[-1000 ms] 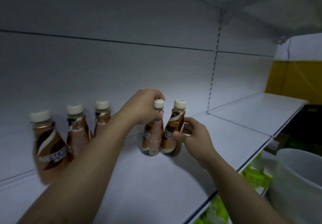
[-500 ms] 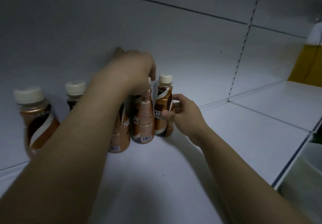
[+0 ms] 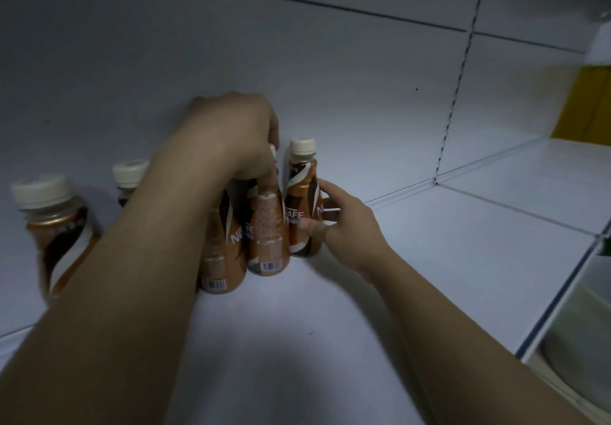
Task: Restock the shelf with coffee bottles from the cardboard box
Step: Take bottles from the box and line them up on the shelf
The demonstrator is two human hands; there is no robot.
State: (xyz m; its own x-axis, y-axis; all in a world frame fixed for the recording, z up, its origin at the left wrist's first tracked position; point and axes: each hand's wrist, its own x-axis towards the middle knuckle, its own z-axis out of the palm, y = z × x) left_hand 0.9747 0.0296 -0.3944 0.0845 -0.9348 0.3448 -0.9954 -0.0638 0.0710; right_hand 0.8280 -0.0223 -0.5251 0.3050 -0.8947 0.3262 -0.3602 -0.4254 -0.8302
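Since half a second ago little has shifted: both hands stay on the same bottles, pressed toward the back panel. The left hand's (image 3: 231, 133) fingers (image 3: 271, 173) are closed over the cap and neck of a coffee bottle (image 3: 267, 236). The right hand's (image 3: 344, 229) fingers (image 3: 325, 188) are wrapped around the side of the rightmost coffee bottle (image 3: 301, 203), which stands upright touching its neighbour. Another bottle (image 3: 220, 252) stands just left, partly hidden by the forearm. Two more bottles (image 3: 54, 226) stand apart at left on the white shelf (image 3: 446, 259).
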